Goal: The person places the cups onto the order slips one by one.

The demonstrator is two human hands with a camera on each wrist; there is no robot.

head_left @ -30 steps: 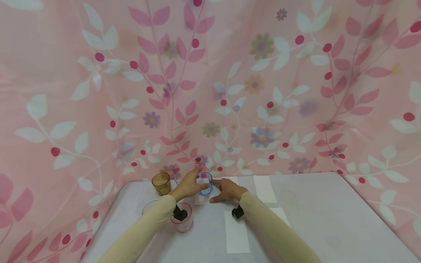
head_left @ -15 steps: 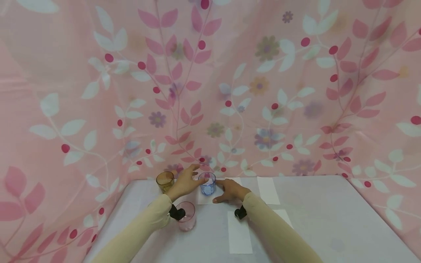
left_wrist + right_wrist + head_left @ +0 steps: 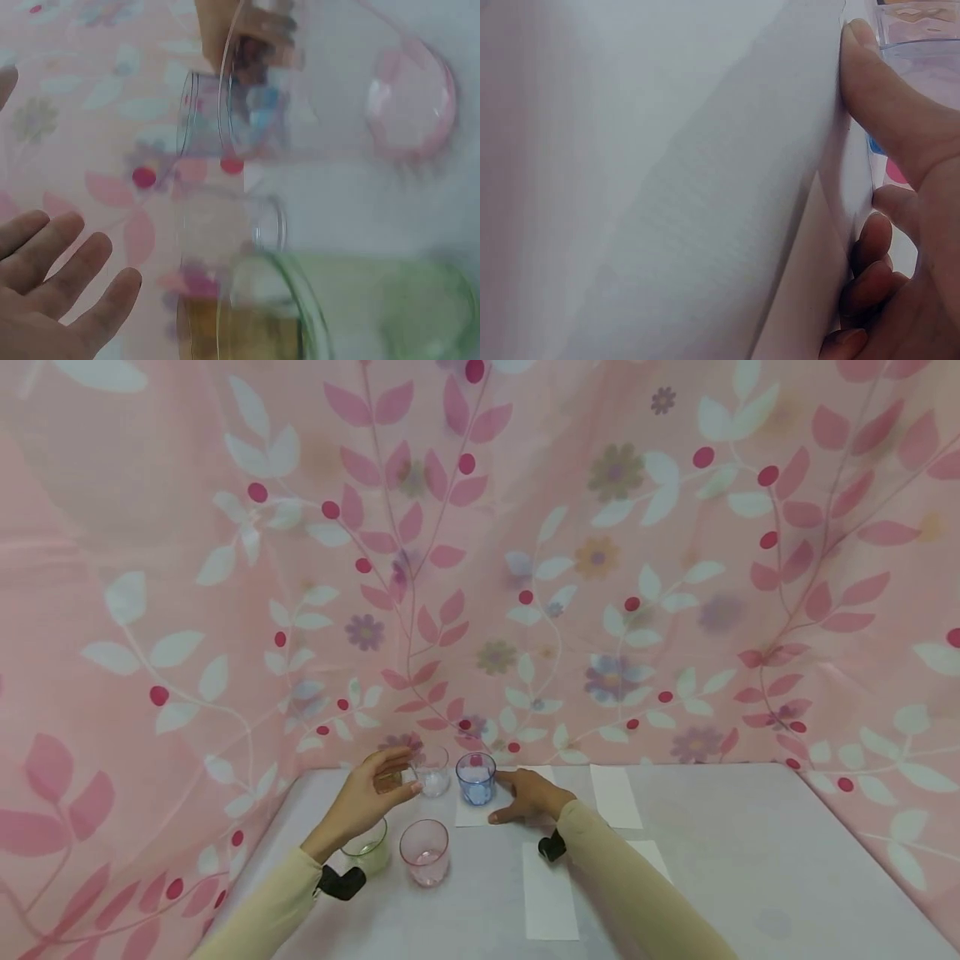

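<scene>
A blue glass [image 3: 476, 781] stands upright on a white paper sheet [image 3: 471, 818] at the back of the table. My right hand [image 3: 531, 795] is just right of it, index fingertip right at the glass, thumb spread low near the paper. Farther left, my left hand [image 3: 369, 797] is held with fingers apart and nothing between them, overlapping an amber glass [image 3: 387, 781] that it partly hides. Between the left hand and the blue glass stands a clear glass [image 3: 432, 772]. In the left wrist view a pink glass [image 3: 412, 97] and a green glass [image 3: 420, 307] stand near.
More white paper sheets lie to the right: one in front [image 3: 551, 902], one at the back [image 3: 617, 797], others partly hidden by the right arm and hand. A pink floral curtain [image 3: 562, 568] hangs behind the white table [image 3: 750, 852].
My left hand has drawn away from the blue glass, moving left and toward me, uncovering the clear and green glasses. The right hand stays beside the blue glass. The head view has shifted slightly.
</scene>
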